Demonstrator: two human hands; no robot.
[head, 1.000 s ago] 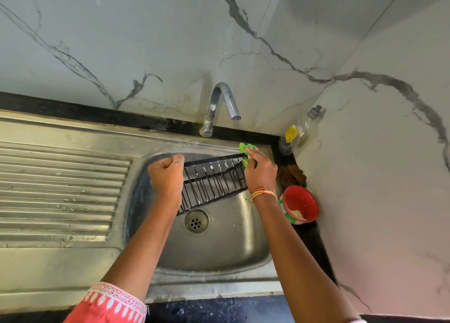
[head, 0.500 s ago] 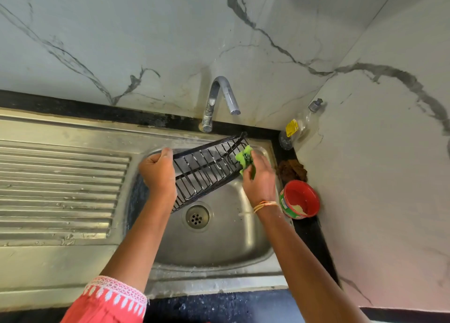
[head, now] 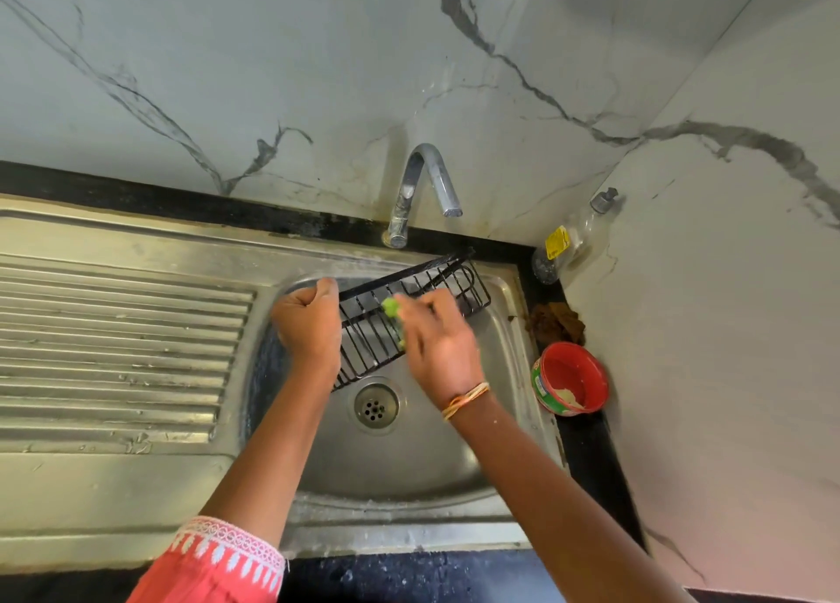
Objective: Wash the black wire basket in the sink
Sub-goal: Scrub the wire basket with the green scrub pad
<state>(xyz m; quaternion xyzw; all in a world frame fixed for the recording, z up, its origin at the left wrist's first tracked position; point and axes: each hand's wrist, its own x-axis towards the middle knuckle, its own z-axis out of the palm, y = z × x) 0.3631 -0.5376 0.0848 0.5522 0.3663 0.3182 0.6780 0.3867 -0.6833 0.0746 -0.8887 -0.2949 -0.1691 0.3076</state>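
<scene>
Head view: the black wire basket [head: 411, 313] tilts over the sink [head: 454, 457] bowl, at 12 o'clock from the drain [head: 376, 406]. The left hand [head: 309, 325] grips its left end; the blurred right hand [head: 443, 343] holds a green scrubber [head: 391, 308] against the wires.

One cam only, head-worn, so no 2nd view is sharing anything. It's looking fwd and steeply down from above the sink [head: 513, 311], facing the marble back wall [head: 318, 79]. Wide-angle lens is bending the drainboard [head: 118, 352] ribs and wall edges. It's sitting close: both forearms are entering from the bottom edge, left hand [head: 309, 325] and right hand [head: 441, 343] are landing near frame centre over the basin. The tap [head: 422, 188] is sitting just above centre; the side wall [head: 727, 329] is filling the right. The table [head: 409, 575] front edge is running along the bottom.
</scene>
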